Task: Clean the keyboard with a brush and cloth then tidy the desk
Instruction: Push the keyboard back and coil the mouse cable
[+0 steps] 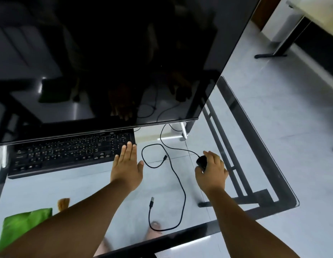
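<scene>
A black keyboard (69,151) lies on the glass desk (273,194), its far edge tucked under the monitor. My left hand (127,164) rests flat with fingers apart, fingertips touching the keyboard's right end. My right hand (212,170) grips a black mouse (201,161) on the right side of the desk. A green cloth (22,228) lies at the near left, partly hidden by my left forearm. A brown item (63,203), perhaps a brush, peeks out beside the cloth.
A large dark monitor (115,62) overhangs the back of the desk. A loose black cable (173,172) with a USB plug (152,201) loops between my hands. Grey floor tiles and feet show through the glass. Another desk's leg (273,53) stands at the far right.
</scene>
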### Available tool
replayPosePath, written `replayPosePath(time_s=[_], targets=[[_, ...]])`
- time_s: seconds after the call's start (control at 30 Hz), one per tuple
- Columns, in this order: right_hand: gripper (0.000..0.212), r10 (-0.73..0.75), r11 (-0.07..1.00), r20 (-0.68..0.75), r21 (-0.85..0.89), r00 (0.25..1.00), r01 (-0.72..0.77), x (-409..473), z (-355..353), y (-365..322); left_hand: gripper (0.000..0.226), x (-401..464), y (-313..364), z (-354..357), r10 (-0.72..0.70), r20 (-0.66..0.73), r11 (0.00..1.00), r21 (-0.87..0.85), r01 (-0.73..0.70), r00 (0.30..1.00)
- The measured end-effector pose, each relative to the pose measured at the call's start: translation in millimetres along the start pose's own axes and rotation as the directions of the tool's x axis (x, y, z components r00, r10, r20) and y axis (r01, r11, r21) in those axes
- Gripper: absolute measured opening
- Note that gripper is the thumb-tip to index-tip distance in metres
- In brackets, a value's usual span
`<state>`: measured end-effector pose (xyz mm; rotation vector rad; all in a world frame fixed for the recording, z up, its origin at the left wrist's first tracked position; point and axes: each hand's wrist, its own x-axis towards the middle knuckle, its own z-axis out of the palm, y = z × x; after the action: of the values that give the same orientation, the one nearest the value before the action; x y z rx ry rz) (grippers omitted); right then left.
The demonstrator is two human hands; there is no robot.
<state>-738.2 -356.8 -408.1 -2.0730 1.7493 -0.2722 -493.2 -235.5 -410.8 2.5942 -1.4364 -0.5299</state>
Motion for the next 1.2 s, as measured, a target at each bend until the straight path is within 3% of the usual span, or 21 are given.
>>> replayPosePath(time_s=[0.2, 0.37, 0.5, 0.8, 1.2], targets=[[0.055, -0.011, 1.000, 0.003, 0.023, 1.000, 0.011, 2.9, 4.9, 12.2, 0.065, -0.7, 3.8, 2.8, -0.010, -0.019, 0.999, 0.035, 0.011, 1.000], [0.051, -0.049, 0.963, -0.018, 0.266, 0.999, 0.052, 19.8, 9.1, -15.1, 0.065, 6.5, -7.3, -5.2, -0.045, -0.038, 0.998, 0.033, 0.046, 0.998], [0.049, -0.052, 0.935, 0.000, 0.351, 0.999, 0.049, 39.8, 15.8, -51.9, 0.066, 15.1, -20.2, -13.4, -0.083, -0.037, 0.996, 0.041, 0.084, 0.996], [0.051, 0.033, 0.938, 0.045, 0.344, 0.998, -0.047, 70.5, 35.3, -109.3, 0.068, 16.3, -60.6, -24.4, -0.155, -0.046, 0.987, 0.047, 0.157, 0.987], [0.058, 0.065, 0.960, -0.047, 0.277, 0.997, -0.049, 84.1, 54.3, -119.6, 0.068, 13.5, -78.3, -19.0, -0.149, -0.032, 0.988, 0.027, 0.150, 0.988]])
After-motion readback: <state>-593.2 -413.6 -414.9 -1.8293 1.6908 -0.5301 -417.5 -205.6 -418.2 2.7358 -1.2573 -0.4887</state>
